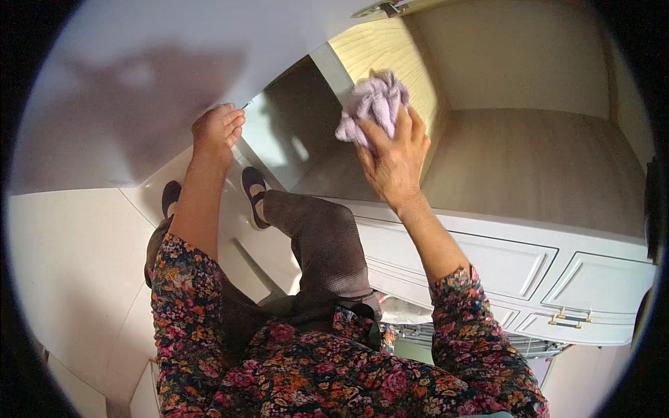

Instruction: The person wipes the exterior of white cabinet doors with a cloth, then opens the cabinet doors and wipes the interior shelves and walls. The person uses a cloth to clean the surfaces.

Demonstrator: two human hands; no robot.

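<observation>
My right hand [394, 157] grips a crumpled light purple cloth [376, 104] with bent fingers. The cloth is in front of the pale wood-grain side panel [387, 47] of a cabinet. To the left, my left hand [222, 125] is raised beside the edge of a large pale panel [172, 78], which looks like a cabinet door. Its fingers are partly curled, and whether they hold the panel's edge is not clear. A small metal piece [246, 105] shows just beyond the fingertips.
A brown shelf board [533, 167] lies inside the cabinet at right. Below it are white drawer fronts [502, 261] with a metal handle [569, 318]. A metal hinge [384, 8] is at the top. My shoes [254, 196] stand on the tiled floor [68, 235].
</observation>
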